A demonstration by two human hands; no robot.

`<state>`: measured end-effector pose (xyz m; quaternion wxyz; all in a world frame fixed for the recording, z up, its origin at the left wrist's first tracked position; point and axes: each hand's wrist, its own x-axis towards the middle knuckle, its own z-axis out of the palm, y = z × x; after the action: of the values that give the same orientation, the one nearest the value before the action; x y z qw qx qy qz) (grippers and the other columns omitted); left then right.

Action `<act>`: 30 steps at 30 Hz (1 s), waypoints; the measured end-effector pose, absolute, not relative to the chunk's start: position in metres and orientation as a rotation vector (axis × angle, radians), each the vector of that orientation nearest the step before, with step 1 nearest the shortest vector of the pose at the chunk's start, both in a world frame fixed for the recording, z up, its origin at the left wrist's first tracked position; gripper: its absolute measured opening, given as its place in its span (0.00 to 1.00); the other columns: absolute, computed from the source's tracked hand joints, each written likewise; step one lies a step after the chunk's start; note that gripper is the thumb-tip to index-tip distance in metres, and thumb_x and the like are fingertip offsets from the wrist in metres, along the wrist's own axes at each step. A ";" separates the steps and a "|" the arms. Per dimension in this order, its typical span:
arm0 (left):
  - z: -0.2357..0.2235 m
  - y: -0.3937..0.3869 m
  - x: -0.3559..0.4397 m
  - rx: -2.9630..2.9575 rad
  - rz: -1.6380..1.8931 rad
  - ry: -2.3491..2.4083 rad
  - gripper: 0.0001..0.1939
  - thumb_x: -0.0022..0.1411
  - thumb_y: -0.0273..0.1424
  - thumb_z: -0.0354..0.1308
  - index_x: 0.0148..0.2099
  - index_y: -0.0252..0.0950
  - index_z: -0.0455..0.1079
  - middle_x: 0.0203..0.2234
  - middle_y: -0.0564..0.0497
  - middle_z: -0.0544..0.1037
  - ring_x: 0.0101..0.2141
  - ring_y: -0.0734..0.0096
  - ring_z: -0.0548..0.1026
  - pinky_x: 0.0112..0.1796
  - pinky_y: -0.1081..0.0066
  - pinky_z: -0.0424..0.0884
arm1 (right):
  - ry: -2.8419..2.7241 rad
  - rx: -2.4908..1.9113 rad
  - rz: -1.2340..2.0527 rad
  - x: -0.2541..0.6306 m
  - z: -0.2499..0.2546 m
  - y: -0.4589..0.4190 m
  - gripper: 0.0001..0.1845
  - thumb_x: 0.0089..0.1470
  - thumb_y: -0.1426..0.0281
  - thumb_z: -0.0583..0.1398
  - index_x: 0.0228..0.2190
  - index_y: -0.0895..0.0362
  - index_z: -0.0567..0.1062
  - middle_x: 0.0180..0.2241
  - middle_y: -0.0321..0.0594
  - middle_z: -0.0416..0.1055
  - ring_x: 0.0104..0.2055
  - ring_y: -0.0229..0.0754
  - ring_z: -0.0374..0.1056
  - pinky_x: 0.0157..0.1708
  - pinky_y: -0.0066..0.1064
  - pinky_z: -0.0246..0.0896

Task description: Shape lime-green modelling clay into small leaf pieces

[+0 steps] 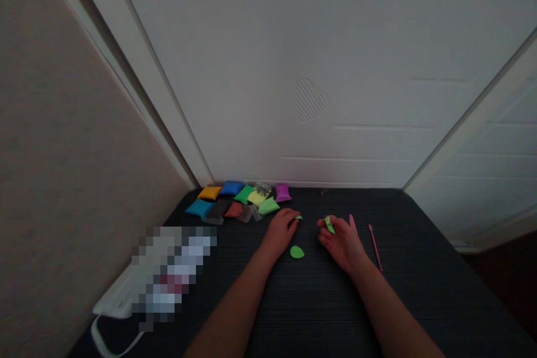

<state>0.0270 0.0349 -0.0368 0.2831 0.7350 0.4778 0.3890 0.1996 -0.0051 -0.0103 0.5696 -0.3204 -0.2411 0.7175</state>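
My left hand rests on the dark table, its fingertips pinched on a small green clay bit. Just to the right, my right hand is curled around another green clay piece, held between thumb and fingers. A flat, leaf-shaped green clay piece lies on the table between the two hands, nearer the left wrist.
Several coloured clay packets lie in a heap at the back left against the white wall. Two pink modelling tools lie right of my right hand. A white object with a cord sits at the front left of the table.
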 end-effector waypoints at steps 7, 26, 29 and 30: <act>-0.047 0.037 0.031 2.066 1.003 1.285 0.13 0.56 0.26 0.50 0.43 0.36 0.70 0.44 0.46 0.70 0.47 0.64 0.65 0.50 0.63 0.59 | -0.562 -0.784 1.653 0.201 -0.012 -0.004 0.06 0.47 0.65 0.53 0.23 0.54 0.65 0.24 0.35 0.65 0.19 0.34 0.54 0.20 0.29 0.49; -0.023 0.029 0.023 1.554 0.974 1.040 0.21 0.53 0.33 0.56 0.50 0.35 0.64 0.36 0.47 0.74 0.38 0.68 0.72 0.41 0.67 0.68 | -0.918 -1.086 1.462 0.184 -0.022 -0.008 0.12 0.44 0.61 0.59 0.28 0.57 0.71 0.16 0.26 0.50 0.16 0.28 0.44 0.17 0.23 0.41; -0.020 0.026 0.025 1.528 0.913 0.967 0.19 0.51 0.32 0.58 0.48 0.36 0.67 0.38 0.47 0.74 0.39 0.67 0.72 0.43 0.66 0.66 | -0.980 -1.133 1.422 0.183 -0.023 -0.008 0.13 0.45 0.60 0.59 0.28 0.57 0.71 0.16 0.27 0.51 0.16 0.28 0.45 0.16 0.23 0.42; -0.020 0.026 0.026 1.519 0.898 0.943 0.19 0.51 0.32 0.58 0.47 0.36 0.68 0.39 0.47 0.73 0.39 0.66 0.71 0.44 0.66 0.65 | -0.998 -1.149 1.409 0.183 -0.022 -0.008 0.13 0.44 0.59 0.58 0.28 0.57 0.72 0.16 0.27 0.51 0.16 0.29 0.46 0.16 0.23 0.42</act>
<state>0.0257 0.0256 -0.0196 0.5399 0.6391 0.3968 0.3776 0.1827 -0.0079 -0.0223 0.5087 -0.4769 -0.4144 0.5849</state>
